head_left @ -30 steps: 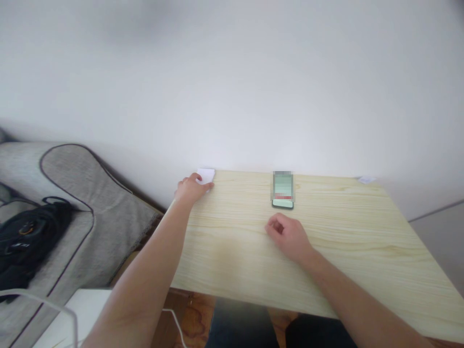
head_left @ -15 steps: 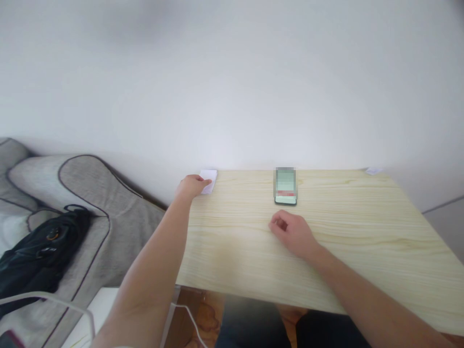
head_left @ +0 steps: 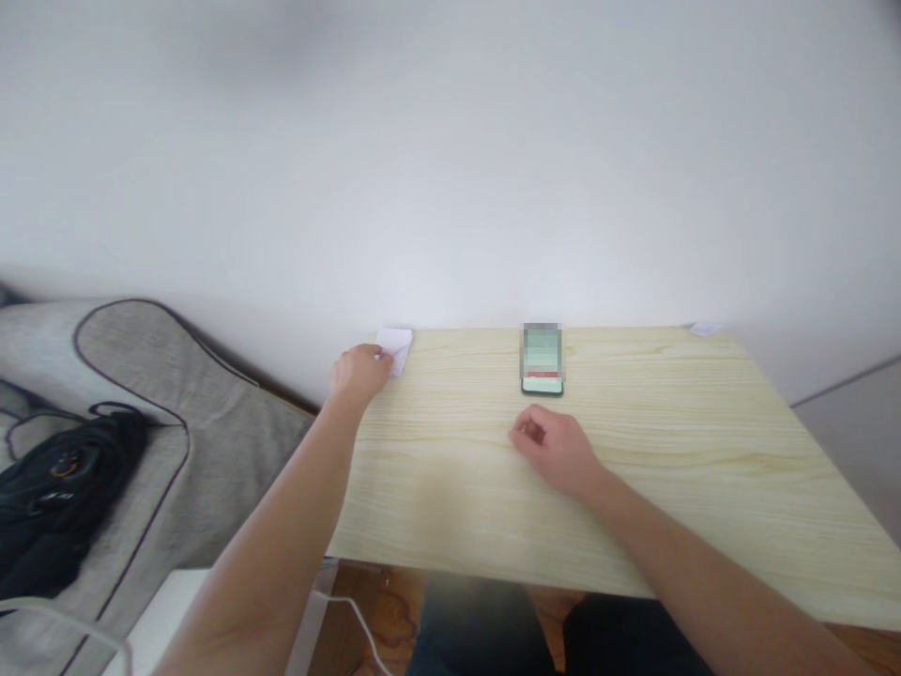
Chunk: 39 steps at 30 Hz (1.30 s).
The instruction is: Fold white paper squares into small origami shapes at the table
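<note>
At the far left corner of the table, my left hand (head_left: 360,372) has its thumb and fingers closed on a small folded white paper (head_left: 400,344). Part of that paper is covered by the fingertips, and a crease runs across it. My right hand (head_left: 553,446) rests on the tabletop in a loose curl, fingertips drawn in, with nothing visible in it. Just beyond the right hand lies a phone (head_left: 542,386), its lit screen mostly blurred out.
The pale wood table (head_left: 633,526) meets a white wall (head_left: 450,169). Another white paper (head_left: 704,329) lies at its far right corner. To the left are a grey sofa (head_left: 232,441) and a black backpack (head_left: 77,488). A white cable (head_left: 358,610) hangs below the table's front edge.
The whole view has shifted slightly, so things sit a little further left. My left fingers have curled in more at the paper. My right hand stays in place.
</note>
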Tool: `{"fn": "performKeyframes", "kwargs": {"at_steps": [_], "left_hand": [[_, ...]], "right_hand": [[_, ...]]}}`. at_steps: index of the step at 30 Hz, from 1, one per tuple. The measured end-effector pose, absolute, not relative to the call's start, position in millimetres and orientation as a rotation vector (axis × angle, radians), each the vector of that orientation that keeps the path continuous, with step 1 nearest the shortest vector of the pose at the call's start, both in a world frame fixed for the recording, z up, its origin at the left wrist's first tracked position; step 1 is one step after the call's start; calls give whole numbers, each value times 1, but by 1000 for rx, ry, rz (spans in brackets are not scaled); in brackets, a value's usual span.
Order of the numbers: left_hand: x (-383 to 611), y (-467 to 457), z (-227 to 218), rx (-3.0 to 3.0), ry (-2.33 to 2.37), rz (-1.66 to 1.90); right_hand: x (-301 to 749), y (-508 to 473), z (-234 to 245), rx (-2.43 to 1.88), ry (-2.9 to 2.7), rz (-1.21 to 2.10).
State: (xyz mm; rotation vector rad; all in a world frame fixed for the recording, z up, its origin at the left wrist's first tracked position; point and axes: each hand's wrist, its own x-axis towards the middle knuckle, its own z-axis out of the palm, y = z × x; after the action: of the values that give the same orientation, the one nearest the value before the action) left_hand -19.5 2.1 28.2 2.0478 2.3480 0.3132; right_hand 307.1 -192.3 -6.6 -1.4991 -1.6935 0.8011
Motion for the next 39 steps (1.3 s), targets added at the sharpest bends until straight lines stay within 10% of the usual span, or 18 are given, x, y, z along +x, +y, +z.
{"fn": "performKeyframes", "kwargs": {"at_steps": [14,39], "left_hand": [[75,-115,34,2474,1579,1398],[123,-182,25,1393,733,893]], "right_hand": [[305,-191,8,-1235,-1246,1233],[298,-191,22,-909,-1011,1665]]}}
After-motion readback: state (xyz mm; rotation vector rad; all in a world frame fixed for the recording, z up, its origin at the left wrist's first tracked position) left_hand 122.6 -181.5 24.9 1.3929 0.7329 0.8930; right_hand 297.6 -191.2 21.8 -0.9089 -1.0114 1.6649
